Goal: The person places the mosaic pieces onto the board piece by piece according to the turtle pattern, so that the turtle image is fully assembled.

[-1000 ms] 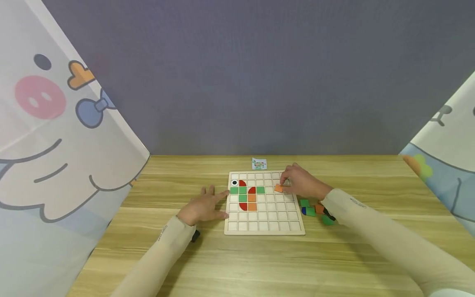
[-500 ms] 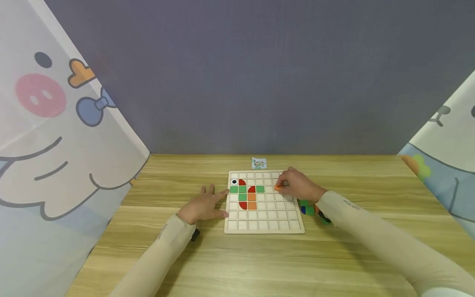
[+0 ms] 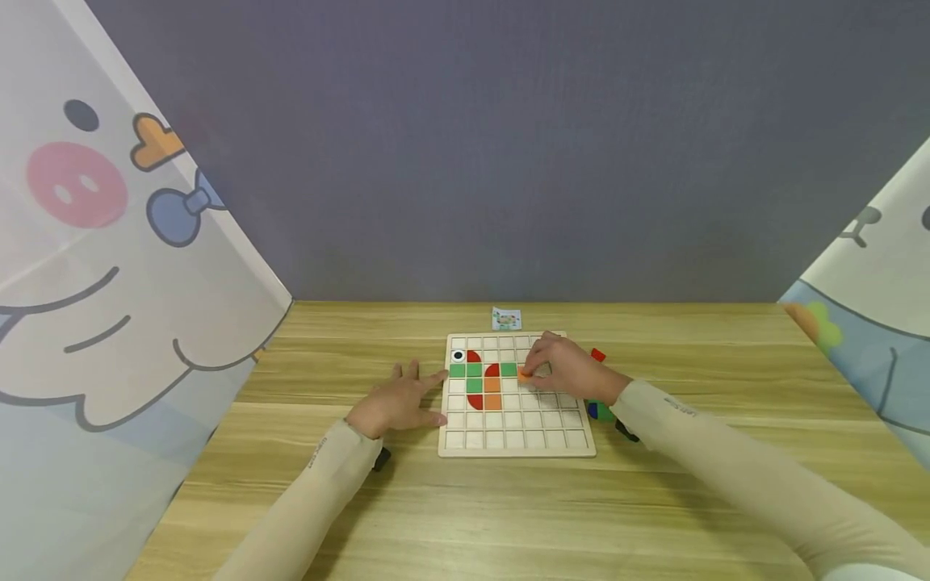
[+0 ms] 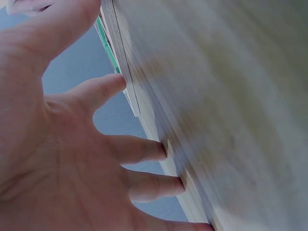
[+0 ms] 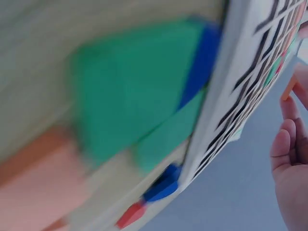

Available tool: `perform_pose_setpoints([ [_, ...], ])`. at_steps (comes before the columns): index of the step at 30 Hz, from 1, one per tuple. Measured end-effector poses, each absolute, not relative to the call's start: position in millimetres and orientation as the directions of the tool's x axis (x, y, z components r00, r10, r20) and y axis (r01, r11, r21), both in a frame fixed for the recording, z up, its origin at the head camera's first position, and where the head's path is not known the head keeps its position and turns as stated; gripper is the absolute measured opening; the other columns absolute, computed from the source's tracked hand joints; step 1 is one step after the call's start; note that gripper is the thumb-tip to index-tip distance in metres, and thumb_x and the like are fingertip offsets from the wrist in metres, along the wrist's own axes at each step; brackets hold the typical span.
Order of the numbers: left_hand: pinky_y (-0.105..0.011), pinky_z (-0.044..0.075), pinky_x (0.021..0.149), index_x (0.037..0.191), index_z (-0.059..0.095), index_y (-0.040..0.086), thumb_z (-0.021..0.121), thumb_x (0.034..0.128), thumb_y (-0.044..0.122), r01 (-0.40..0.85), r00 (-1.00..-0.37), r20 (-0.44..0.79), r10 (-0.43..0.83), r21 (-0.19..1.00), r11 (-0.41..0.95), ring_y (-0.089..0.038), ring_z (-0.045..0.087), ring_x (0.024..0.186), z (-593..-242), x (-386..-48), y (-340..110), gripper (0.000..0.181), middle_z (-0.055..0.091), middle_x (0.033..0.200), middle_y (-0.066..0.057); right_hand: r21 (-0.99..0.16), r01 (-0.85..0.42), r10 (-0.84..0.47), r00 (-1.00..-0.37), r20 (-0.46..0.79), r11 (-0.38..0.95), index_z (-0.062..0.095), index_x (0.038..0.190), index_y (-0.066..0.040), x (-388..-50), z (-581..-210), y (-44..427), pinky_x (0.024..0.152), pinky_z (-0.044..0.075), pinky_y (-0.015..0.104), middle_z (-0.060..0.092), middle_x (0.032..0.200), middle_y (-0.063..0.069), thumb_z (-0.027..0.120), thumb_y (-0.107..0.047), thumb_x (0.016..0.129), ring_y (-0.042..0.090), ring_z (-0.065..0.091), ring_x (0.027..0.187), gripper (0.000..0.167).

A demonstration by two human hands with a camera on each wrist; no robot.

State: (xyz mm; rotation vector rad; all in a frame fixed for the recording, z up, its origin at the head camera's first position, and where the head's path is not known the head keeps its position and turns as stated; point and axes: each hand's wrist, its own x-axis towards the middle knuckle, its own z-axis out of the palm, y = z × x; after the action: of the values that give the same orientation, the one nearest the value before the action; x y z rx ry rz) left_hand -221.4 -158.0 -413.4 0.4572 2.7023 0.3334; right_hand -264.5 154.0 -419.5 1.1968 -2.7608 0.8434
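A pale wooden grid board (image 3: 534, 420) lies on the table. Several green, red and orange tiles and a white eye tile (image 3: 458, 356) sit in its left cells. My right hand (image 3: 570, 369) pinches an orange square tile (image 3: 523, 374) over the board, just right of a green tile (image 3: 508, 369). In the right wrist view the orange tile (image 5: 288, 87) is between thumb and fingers. My left hand (image 3: 395, 405) is spread on the table, its thumb and index finger touching the board's left edge. The left wrist view shows those fingers (image 4: 139, 148) extended, holding nothing.
Loose green (image 5: 139, 82), blue (image 5: 163, 185), red (image 5: 131, 215) and orange (image 5: 38, 183) pieces lie right of the board, partly hidden by the right arm in the head view. A small picture card (image 3: 506, 319) lies behind the board. A grey panel (image 3: 465, 161) stands at the table's back.
My right hand has moved left across the board with the orange tile, from the right-hand columns to beside the green tile. A red piece beyond the board is uncovered. The left hand stays put.
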Motion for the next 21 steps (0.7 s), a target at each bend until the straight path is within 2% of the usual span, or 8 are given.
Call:
perform_pose_setpoints([
  [1,-0.078,0.02,0.089,0.15,0.026,0.034,0.067,0.0815,0.053,0.267,-0.875,-0.327,0.356,0.287,0.92,-0.053,0.007,0.134,-413,-221,-158,0.082,0.01,0.151,-0.029,-0.468,-0.687,-0.682,-0.699,0.216,0.556,0.077,0.088,-0.012,-264,-419,150,0.088,0.044,0.039,0.063,0.089,-0.007,0.078,-0.013,0.079,0.011,0.052,0.085,0.009],
  [4,-0.078,0.02,0.088,0.15,0.027,0.034,0.067,0.0814,0.053,0.271,-0.876,-0.323,0.358,0.285,0.919,-0.054,0.008,0.134,-413,-221,-158,0.082,0.011,0.151,-0.029,-0.462,-0.7,-0.706,-0.68,0.197,0.545,0.077,0.087,-0.013,-263,-422,140,0.089,0.044,0.038,0.063,0.087,-0.007,0.077,-0.014,0.08,0.01,0.051,0.083,0.007],
  [10,-0.078,0.02,0.088,0.15,0.027,0.033,0.067,0.0815,0.052,0.273,-0.877,-0.317,0.361,0.291,0.917,-0.054,0.008,0.134,-413,-221,-158,0.081,0.011,0.151,-0.03,-0.478,-0.662,-0.704,-0.7,0.12,0.577,0.077,0.086,-0.016,-261,-425,127,0.073,0.045,0.032,0.061,0.085,-0.008,0.074,-0.012,0.081,0.011,0.047,0.08,0.007],
  [12,-0.078,0.02,0.088,0.15,0.027,0.033,0.067,0.0815,0.052,0.271,-0.877,-0.317,0.361,0.294,0.917,-0.054,0.008,0.134,-413,-221,-158,0.081,0.01,0.151,-0.03,-0.478,-0.653,-0.697,-0.709,0.111,0.588,0.076,0.086,-0.016,-260,-424,126,0.079,0.045,0.034,0.061,0.085,-0.007,0.074,-0.011,0.081,0.011,0.047,0.08,0.007],
  [14,-0.078,0.019,0.088,0.15,0.027,0.033,0.067,0.0814,0.052,0.27,-0.878,-0.316,0.36,0.296,0.916,-0.053,0.007,0.134,-413,-221,-158,0.081,0.01,0.151,-0.03,-0.474,-0.652,-0.693,-0.712,0.114,0.592,0.076,0.085,-0.015,-260,-424,125,0.091,0.042,0.038,0.061,0.085,-0.007,0.074,-0.01,0.081,0.012,0.048,0.08,0.007],
  [19,-0.079,0.02,0.087,0.15,0.028,0.032,0.068,0.0812,0.052,0.274,-0.879,-0.309,0.363,0.296,0.915,-0.054,0.009,0.133,-415,-222,-158,0.081,0.012,0.15,-0.031,-0.473,-0.651,-0.702,-0.706,0.089,0.594,0.076,0.086,-0.015,-258,-422,124,0.093,0.042,0.04,0.058,0.088,-0.007,0.073,-0.008,0.082,0.011,0.047,0.084,0.008],
  [21,-0.079,0.02,0.087,0.15,0.028,0.032,0.068,0.0813,0.052,0.272,-0.879,-0.309,0.362,0.297,0.915,-0.054,0.009,0.133,-415,-222,-159,0.081,0.012,0.15,-0.031,-0.469,-0.657,-0.711,-0.698,0.081,0.591,0.076,0.086,-0.015,-258,-421,125,0.083,0.046,0.036,0.057,0.089,-0.007,0.073,-0.009,0.083,0.011,0.046,0.085,0.008],
])
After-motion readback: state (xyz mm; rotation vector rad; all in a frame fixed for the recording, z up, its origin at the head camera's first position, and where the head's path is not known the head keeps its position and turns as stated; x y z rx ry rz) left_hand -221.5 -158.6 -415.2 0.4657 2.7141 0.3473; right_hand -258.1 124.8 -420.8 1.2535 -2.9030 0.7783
